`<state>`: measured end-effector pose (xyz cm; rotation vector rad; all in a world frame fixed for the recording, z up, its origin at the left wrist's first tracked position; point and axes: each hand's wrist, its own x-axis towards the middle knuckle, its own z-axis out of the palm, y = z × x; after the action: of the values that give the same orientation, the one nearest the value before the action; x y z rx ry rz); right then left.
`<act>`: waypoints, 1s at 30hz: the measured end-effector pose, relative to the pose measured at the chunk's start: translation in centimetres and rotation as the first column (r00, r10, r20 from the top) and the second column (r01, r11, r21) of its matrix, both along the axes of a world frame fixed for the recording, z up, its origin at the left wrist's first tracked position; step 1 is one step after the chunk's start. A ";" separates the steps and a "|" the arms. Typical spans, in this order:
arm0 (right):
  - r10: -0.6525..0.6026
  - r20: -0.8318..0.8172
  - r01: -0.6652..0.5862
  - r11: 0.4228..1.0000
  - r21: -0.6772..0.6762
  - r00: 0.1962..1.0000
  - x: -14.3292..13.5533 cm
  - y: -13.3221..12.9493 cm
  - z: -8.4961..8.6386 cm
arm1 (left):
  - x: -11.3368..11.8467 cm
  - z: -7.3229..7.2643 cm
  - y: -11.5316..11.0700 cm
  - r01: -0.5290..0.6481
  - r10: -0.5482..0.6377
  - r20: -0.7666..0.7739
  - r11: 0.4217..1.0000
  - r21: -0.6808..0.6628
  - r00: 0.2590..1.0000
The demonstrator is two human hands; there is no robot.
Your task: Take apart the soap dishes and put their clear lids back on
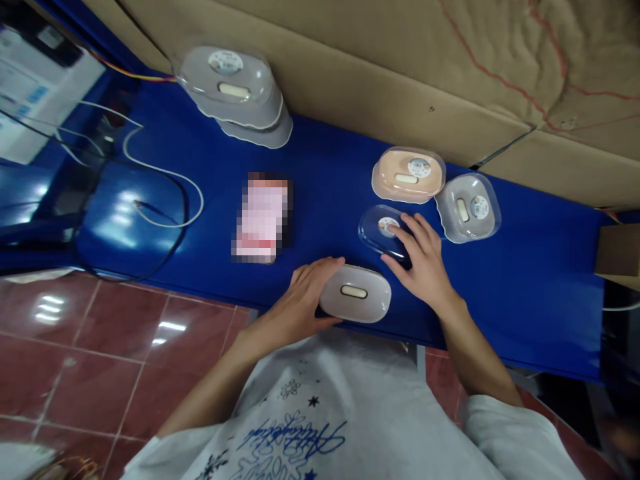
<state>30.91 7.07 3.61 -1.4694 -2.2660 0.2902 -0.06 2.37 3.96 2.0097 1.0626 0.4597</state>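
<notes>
My left hand point(307, 300) grips the left end of a grey oval box point(370, 308) at the table's front edge. An elongated cream piece point(354, 292) sits in the middle of the box's top. Just behind it, a clear plastic lid point(373, 230) with a round sticker lies on the blue table. My right hand point(423, 260) has its fingers over the right side of this lid, with thumb and fingers around its edge. A peach box point(393, 180) and another grey box point(463, 230), both under clear lids, stand behind and to the right of my right hand.
Stacked grey boxes point(215, 100) with a clear lid stand at the back left. A phone point(263, 217), pixelated, lies left of centre. A white cable point(197, 183) curls on the left. Large cardboard point(350, 87) lines the table's back edge.
</notes>
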 end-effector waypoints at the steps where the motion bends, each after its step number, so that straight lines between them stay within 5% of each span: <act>1: -0.014 0.030 0.014 1.000 -0.008 0.999 0.1 0.1 -0.1 | -0.2 0.0 0.0 0.017 -0.017 0.005 1.000 0.004 1.000; 4: 0.035 0.018 -0.035 0.999 -0.004 0.999 0.0 -0.2 0.5 | -0.3 -0.1 0.4 -0.016 0.019 0.115 1.000 -0.022 0.993; 8: 0.392 -0.163 -0.407 0.911 -0.067 0.905 -1.6 -1.5 2.3 | 0.2 -0.7 0.9 -0.132 0.185 0.364 0.977 -0.164 0.913; 10: 0.467 -0.169 -0.483 0.872 -0.073 0.868 -2.5 -2.1 2.7 | 0.7 -1.0 1.1 -0.169 0.256 0.444 0.959 -0.226 0.859; 17: 0.361 -0.357 -0.422 0.900 -0.110 0.862 -2.6 -2.2 2.5 | 1.3 -1.1 0.8 -0.167 0.280 0.540 0.954 -0.249 0.794; 21: 0.361 -0.262 -0.394 0.915 -0.085 0.895 -2.5 -2.4 2.6 | 1.2 -0.8 0.1 -0.073 0.279 0.510 0.920 -0.386 0.814; 25: 0.352 -0.261 -0.388 0.916 -0.101 0.899 -3.0 -2.6 2.6 | 1.7 -1.0 0.0 -0.170 0.405 0.500 0.877 -0.449 0.766; 30: 0.261 -0.320 -0.312 0.943 -0.117 0.911 -2.6 -2.5 2.6 | 1.2 -0.7 -0.4 -0.188 0.329 0.415 0.920 -0.345 0.848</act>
<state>28.28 4.58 6.24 -1.0689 -2.2399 0.7567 1.18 2.01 3.29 1.3949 1.0273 0.8337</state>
